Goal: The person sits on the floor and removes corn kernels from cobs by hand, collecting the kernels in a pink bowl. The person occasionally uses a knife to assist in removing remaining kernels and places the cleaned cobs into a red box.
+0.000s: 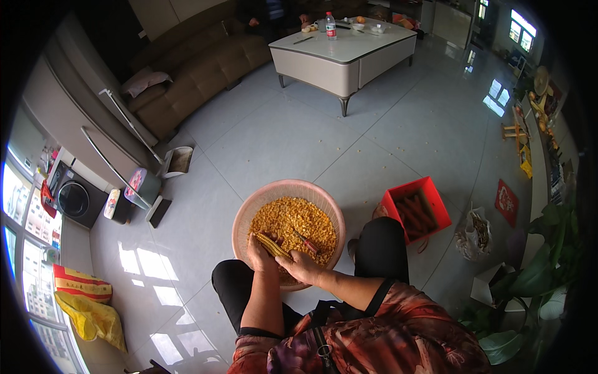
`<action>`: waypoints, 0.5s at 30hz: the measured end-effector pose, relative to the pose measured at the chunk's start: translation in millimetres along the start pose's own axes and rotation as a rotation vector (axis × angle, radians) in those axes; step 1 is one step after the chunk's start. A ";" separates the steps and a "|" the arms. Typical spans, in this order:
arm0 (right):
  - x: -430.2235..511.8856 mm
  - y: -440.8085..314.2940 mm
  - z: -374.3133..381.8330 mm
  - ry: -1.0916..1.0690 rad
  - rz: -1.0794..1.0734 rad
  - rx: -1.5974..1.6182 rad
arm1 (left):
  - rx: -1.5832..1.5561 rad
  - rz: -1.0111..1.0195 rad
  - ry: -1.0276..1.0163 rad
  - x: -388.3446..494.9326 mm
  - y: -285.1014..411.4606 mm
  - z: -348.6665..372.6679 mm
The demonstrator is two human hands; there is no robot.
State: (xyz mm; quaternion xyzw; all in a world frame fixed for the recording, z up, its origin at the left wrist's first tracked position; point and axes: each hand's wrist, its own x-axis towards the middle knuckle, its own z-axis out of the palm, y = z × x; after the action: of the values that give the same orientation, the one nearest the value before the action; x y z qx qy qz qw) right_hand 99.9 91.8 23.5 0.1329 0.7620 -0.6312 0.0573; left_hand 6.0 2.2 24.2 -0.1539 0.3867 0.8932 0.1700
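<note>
A dried ear of corn (273,245) lies between my two hands, over the pink plastic basket (242,219). My left hand (259,252) grips its far left end, and my right hand (301,266) holds the nearer right end. Rows of yellow kernels still cover the side facing up. Loose corn kernels (299,212) fill much of the basket. On them, just beyond my right hand, rests a screwdriver (308,242) with a red and dark handle. Something dark reddish beside the ear is partly hidden by it.
Right of the basket stands a red box (439,205) holding several bare corncobs (413,212). Farther right are a plastic bag (474,236) and a leafy plant (537,276). A broom (158,211) and dustpan (178,160) stand left. Another person (275,18) sits behind the coffee table (317,70).
</note>
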 end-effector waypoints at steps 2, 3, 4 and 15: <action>-0.3 -0.3 -0.4 -0.002 -0.008 0.004 | 0.039 -0.011 0.050 -5.9 1.9 7.9; -2.3 -2.0 -0.5 0.007 -0.040 0.006 | 0.056 -0.016 0.075 -7.9 3.4 10.2; -4.4 -4.2 -0.4 0.015 -0.072 0.009 | 0.111 -0.001 0.072 -3.7 2.3 4.8; -11.9 -16.3 -7.9 0.008 -0.036 -0.078 | 0.284 0.055 0.111 4.5 -2.3 2.3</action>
State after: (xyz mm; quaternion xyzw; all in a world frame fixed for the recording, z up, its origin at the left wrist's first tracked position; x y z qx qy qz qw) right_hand 107.5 95.2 43.6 0.1194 0.7885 -0.6014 0.0480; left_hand 2.6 6.2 22.4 -0.1668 0.5220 0.8240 0.1440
